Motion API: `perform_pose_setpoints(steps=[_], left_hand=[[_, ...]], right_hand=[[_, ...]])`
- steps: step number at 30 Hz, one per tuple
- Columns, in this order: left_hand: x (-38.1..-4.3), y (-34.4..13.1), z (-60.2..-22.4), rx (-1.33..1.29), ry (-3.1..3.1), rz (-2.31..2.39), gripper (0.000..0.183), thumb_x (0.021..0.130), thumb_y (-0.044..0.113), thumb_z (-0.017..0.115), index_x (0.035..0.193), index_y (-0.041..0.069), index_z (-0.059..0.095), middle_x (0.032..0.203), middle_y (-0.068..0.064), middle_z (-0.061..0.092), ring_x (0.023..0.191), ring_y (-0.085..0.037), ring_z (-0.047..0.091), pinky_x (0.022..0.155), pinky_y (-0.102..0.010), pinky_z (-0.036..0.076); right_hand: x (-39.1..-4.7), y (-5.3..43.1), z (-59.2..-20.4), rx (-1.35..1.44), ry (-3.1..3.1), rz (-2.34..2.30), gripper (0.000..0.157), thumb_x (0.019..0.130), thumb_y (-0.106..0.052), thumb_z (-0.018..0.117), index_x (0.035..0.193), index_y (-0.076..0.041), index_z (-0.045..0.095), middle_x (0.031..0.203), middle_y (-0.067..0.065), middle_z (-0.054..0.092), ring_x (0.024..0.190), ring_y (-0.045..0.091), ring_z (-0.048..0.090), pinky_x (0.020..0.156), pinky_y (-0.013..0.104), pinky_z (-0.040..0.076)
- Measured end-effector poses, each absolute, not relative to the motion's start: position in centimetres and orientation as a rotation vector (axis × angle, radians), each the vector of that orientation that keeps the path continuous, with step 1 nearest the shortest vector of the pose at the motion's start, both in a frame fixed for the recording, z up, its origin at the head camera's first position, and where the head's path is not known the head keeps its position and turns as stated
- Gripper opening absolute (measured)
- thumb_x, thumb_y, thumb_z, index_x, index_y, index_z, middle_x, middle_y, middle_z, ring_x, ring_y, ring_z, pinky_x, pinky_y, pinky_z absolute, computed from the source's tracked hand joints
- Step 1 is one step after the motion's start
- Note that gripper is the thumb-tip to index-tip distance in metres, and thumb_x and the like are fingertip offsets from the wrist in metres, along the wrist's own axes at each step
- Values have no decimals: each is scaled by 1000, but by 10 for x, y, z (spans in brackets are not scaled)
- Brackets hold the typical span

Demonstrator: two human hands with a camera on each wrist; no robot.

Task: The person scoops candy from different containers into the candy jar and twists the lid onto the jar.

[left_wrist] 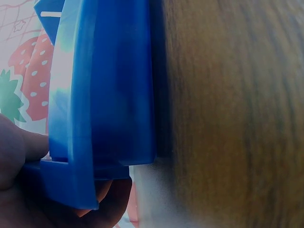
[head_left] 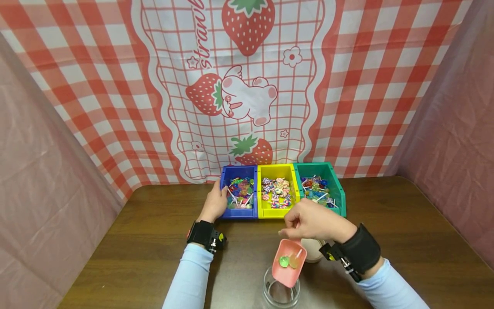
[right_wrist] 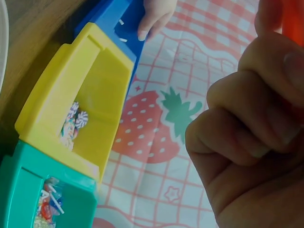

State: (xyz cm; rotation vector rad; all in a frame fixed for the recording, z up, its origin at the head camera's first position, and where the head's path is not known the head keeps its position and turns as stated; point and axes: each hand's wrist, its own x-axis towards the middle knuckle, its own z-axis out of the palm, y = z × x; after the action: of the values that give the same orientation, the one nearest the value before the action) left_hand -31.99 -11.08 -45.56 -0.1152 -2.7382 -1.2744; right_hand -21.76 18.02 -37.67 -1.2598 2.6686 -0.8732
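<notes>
At the back of the table, my left hand (head_left: 214, 204) grips the left side wall of a blue bin (head_left: 239, 213) that holds mixed candies. Thumb and fingers sit on either side of its rim (left_wrist: 71, 118) in the left wrist view. My right hand (head_left: 314, 221) holds a pink scoop (head_left: 285, 278) by its handle, with the fingers (right_wrist: 237, 97) curled round it. A green round candy (head_left: 284, 261) and a yellowish lollipop (head_left: 293, 261) lie in the scoop. The scoop's front edge overlaps the mouth of a glass jar (head_left: 278, 297) in the head view.
A yellow bin (head_left: 275, 213) of swirl lollipops and a green bin (head_left: 336, 184) of mixed candies adjoin the blue one in a row. A whitish round thing (head_left: 311, 249) lies under my right wrist. A strawberry-print cloth (head_left: 247, 141) hangs behind the table.
</notes>
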Motion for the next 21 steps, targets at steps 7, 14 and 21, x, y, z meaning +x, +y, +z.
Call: perform_pose_setpoints(steps=[7,14,21], left_hand=[[-320,-111,-455,-106,-2749,-1288,46,109,18,38,150,-2,33,140,-28,51,130,-40,48,109,-53,36],[-321,-111,-457,-109,-2746,-1273,46,109,18,38,149,-3,33,139,-28,51,129,-40,49,108,-53,36],[-321,-111,-457,-106,-2750,-1277,46,109,18,38,150,-2,33,141,-28,50,130,-40,48,109,-52,35]], right_hand=[[-210,175,-372,-1210,2682,-824,35,87,-38,78,59,-28,58,54,-22,43,51,1,46,47,20,33],[-207,175,-371,-1193,2726,-785,36,85,-36,79,59,-29,56,53,-21,40,50,1,44,46,20,32],[-208,177,-369,-1219,2756,-775,36,86,-34,79,59,-28,56,53,-21,39,49,0,42,47,20,32]])
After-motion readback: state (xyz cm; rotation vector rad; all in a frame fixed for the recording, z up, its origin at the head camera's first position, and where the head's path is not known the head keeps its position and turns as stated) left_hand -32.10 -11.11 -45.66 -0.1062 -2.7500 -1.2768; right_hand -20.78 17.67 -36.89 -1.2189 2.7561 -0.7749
